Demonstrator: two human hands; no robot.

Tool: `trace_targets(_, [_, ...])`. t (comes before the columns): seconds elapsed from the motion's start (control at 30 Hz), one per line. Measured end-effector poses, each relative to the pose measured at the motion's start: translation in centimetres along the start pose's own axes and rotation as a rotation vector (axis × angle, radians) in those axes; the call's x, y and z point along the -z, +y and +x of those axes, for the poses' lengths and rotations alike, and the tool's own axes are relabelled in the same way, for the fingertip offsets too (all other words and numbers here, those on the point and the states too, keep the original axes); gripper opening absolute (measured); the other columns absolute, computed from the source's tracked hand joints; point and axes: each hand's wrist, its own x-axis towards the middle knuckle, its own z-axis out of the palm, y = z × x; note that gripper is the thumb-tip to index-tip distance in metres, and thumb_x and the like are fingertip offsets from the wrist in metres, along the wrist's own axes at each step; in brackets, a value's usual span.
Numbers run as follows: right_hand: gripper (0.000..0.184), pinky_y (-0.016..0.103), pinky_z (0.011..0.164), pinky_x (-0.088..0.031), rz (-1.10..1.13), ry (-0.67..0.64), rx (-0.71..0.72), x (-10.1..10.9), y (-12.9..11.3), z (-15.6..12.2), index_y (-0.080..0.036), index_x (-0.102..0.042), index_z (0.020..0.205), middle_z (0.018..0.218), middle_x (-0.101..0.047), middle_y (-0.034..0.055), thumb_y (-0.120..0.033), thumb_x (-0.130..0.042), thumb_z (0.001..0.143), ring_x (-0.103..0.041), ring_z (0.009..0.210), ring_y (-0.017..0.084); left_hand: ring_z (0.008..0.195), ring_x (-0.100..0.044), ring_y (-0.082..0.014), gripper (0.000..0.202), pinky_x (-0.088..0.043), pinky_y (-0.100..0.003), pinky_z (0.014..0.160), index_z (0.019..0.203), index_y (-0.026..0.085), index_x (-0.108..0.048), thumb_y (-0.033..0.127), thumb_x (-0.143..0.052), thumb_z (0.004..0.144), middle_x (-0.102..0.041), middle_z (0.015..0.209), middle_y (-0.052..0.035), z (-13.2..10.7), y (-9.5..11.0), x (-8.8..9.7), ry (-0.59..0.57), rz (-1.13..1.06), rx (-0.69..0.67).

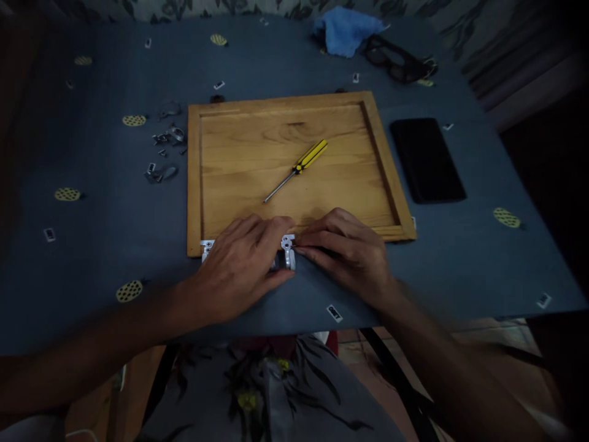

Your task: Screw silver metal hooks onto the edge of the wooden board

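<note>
A wooden framed panel (257,141) lies on the table. At its near edge is a silver metal fitting (288,245), with cross-head screws or holes on its flat ends and a curved part below. My left hand (242,264) is closed over this fitting and covers its middle, so I cannot tell if it is one piece or two. Beside the fitting's right end, my right hand (347,252) is closed in a pinch; whatever is between its fingertips is hidden. A yellow and black screwdriver (310,156) rests on the panel, its tip pointing toward my left hand.
Several small metal parts and screws (172,136) lie left of the panel. To its right is a black flat case or device (427,161). A blue cloth (350,31) and black-framed glasses (398,60) sit at the back right. A patterned blue cloth (105,245) covers the table.
</note>
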Motion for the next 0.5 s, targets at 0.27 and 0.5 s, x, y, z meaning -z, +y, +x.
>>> trace_targets(0.27, [0.009,0.033,0.07,-0.056,0.04,0.025,-0.004,0.21,0.49,-0.4,-0.026,-0.076,0.102,0.089,-0.074,0.0031,-0.021,-0.071,0.096,-0.066,0.081,0.017,0.104,-0.068,-0.0285,0.055,-0.058,-0.041,0.087,0.131,0.02,-0.043,0.029,-0.077,0.089,-0.071,0.11,-0.0063,-0.11,-0.07,-0.01,-0.02,-0.023,0.03])
trace_targets(0.5, [0.013,0.035,0.074,-0.058,0.076,0.009,-0.031,0.8,0.73,-0.63,-0.026,-0.076,0.104,0.094,-0.076,0.0043,-0.018,-0.071,0.096,-0.07,0.088,0.018,0.106,-0.068,-0.0283,0.055,-0.057,-0.043,0.091,0.133,0.02,-0.044,0.028,-0.077,0.09,-0.071,0.114,-0.0074,-0.19,-0.14,-0.02,-0.016,-0.047,0.038])
